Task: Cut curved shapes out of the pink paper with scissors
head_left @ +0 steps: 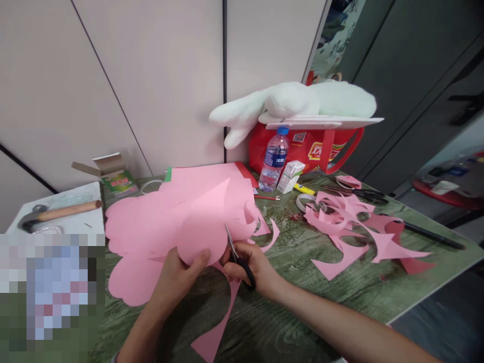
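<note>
My left hand (185,269) pinches the lower edge of a sheet of pink paper (204,227), its thumb lying on top. In my right hand (249,267) is a pair of scissors (242,262) with black handles, fingers wrapped through them. The blades point up and away along the right side of the rounded pink shape. A cut strip of pink paper (223,322) dangles below my hands toward the table's front. Left of and behind the held sheet lie scalloped pink paper shapes (139,222), overlapping one another. Part of the blades is hidden by the paper.
Pink paper scraps (344,222) are heaped at the right. Behind stand a water bottle (274,161), a small white box (290,176) and a red bag (260,143) under a white plush toy (302,101). A hammer (68,210) rests on a white board at left.
</note>
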